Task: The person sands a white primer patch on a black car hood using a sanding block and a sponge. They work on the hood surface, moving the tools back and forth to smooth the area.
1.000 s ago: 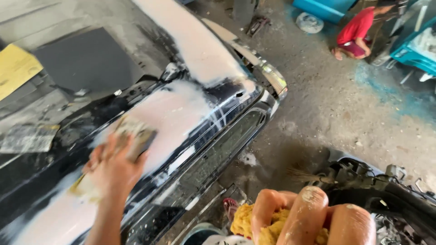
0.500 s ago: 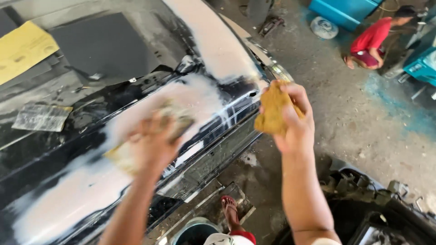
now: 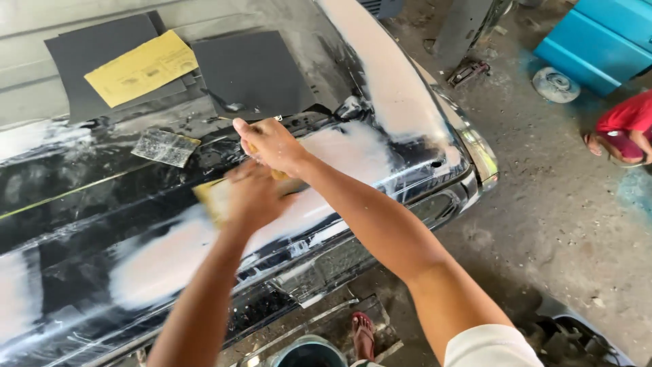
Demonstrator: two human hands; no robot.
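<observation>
Both hands had come together since half a second back: the right hand (image 3: 272, 144), which had been lifted clear with the yellow sponge (image 3: 277, 174), was now down on the glossy black car panel with white filler patches (image 3: 170, 258), touching the left hand (image 3: 252, 197). That left hand was blurred mid-stroke, pressed flat on a pale yellow sanding pad (image 3: 207, 197) at the edge of the long white patch; the right curled over the sponge, of which only a sliver showed, so whether it was squeezed tight I could not tell. Biggest risk first, as I judged it: the panel was wet and streaked, so a pad could skate off the filler and scuff the black paint beside it. With hands crowded together, one could knock the other. Up top lay dark grey abrasive sheets (image 3: 255, 71) and one yellow paper sheet (image 3: 141, 68), loose and near the work; a sweeping arm could drag them into the wet. A small grey worn scrap of abrasive (image 3: 165, 147) sat just left of the right hand. Below, a dark round bucket (image 3: 309, 353) stood beside a foot in a red sandal (image 3: 363, 329). Far right, another person in a red shirt (image 3: 628, 119) crouched by blue metal bodywork (image 3: 601, 41), well apart.
</observation>
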